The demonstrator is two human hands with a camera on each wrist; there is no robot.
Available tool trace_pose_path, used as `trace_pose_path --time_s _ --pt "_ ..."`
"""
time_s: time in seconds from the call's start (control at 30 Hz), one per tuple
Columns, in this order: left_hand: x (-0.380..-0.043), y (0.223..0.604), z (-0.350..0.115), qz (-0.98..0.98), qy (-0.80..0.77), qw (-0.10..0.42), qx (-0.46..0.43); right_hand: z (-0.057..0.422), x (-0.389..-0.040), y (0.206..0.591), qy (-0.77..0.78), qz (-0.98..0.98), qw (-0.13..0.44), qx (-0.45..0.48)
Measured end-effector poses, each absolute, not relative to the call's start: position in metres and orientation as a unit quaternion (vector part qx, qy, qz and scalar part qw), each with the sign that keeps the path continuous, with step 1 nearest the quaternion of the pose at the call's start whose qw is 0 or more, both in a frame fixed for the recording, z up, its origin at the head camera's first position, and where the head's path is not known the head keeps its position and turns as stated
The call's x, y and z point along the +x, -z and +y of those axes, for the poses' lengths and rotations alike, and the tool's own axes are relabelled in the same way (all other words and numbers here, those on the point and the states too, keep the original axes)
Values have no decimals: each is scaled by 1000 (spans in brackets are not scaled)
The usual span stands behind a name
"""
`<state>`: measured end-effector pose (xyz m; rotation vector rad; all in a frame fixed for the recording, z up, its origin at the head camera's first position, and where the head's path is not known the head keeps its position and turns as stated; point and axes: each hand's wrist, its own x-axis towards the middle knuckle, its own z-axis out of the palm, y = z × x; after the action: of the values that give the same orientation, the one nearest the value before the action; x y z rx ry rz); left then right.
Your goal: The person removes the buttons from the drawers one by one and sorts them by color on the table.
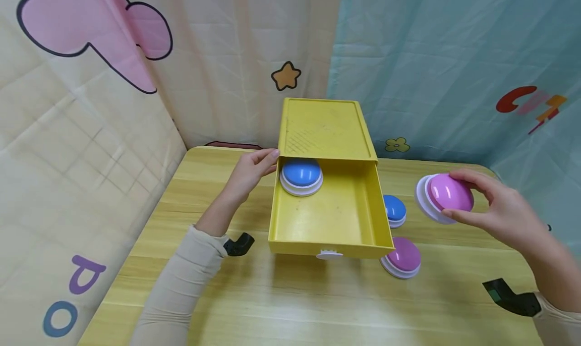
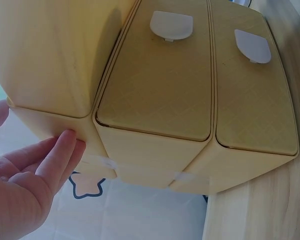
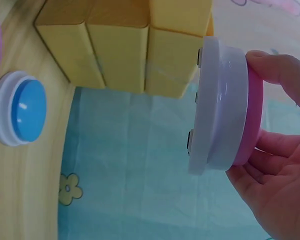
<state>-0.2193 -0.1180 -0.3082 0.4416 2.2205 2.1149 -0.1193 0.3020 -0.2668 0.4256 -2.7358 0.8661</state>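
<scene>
My right hand (image 1: pixel 508 210) grips a pink push button (image 1: pixel 450 192) by its dome, above the table right of the yellow drawer cabinet (image 1: pixel 324 126). The right wrist view shows this button's white base (image 3: pixel 222 107) tilted on edge. My left hand (image 1: pixel 251 172) touches the cabinet's upper left corner, its fingers (image 2: pixel 65 150) laid fairly straight along the side wall. The top drawer (image 1: pixel 327 220) is pulled out and holds a blue push button (image 1: pixel 301 173) in its back left corner. On the table beside the cabinet are another blue button (image 1: pixel 395 209) and a pink button (image 1: pixel 405 255).
Below the top drawer, the left wrist view shows two closed drawers (image 2: pixel 157 75) with white pull tabs (image 2: pixel 171 25). The cabinet stands near the back of the wooden table (image 1: pixel 218 295). Printed curtains (image 1: pixel 218 73) hang behind and at the sides.
</scene>
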Motion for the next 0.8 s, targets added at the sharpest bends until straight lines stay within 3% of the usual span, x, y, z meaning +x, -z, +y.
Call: trace_pose_path --time_s 0.43,0.8 --pt "-220 309 -118 725 -672 22 147 369 -107 347 -294 -945 30 139" --pt "-222 310 -118 724 -673 23 147 378 -93 389 -310 -946 -31 87"
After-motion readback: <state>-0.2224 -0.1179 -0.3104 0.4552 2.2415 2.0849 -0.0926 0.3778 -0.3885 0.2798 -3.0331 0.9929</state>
